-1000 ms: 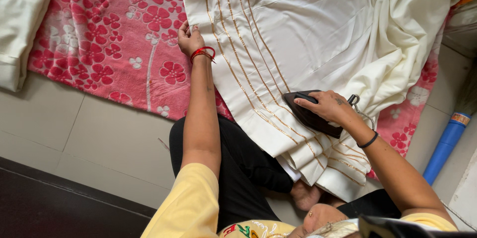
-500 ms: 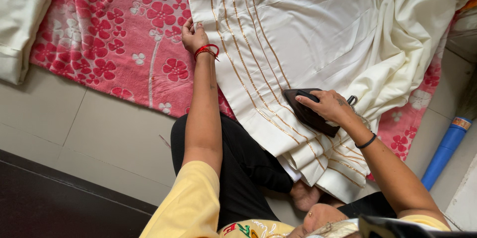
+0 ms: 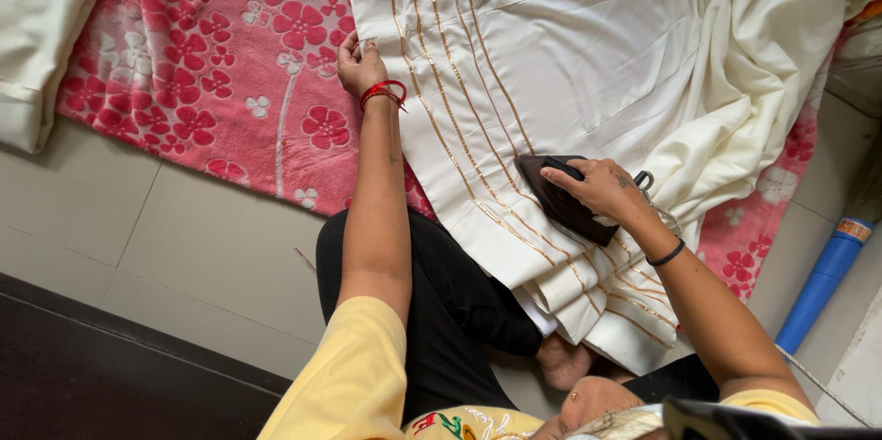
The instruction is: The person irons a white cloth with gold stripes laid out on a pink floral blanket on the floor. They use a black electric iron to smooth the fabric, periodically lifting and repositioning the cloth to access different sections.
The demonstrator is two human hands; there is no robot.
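A cream cloth (image 3: 597, 45) with thin gold stripes lies spread over a pink flowered blanket (image 3: 211, 45) on the floor. My left hand (image 3: 358, 63), with a red thread band at the wrist, pinches the cloth's left edge and holds it taut. My right hand (image 3: 597, 187) grips the handle of a dark iron (image 3: 556, 197), which rests flat on the gold-striped border near the folded lower end of the cloth. A black band circles my right wrist.
A folded cream cloth (image 3: 37, 36) lies at the far left on the blanket's edge. A blue tube (image 3: 822, 279) leans at the right. Grey floor tiles (image 3: 165, 247) lie in front, with a dark strip (image 3: 92, 376) at bottom left. My black-trousered legs are folded under the cloth.
The iron has slid a little up and to the left along the gold stripes. My left hand keeps its hold on the cloth's edge.
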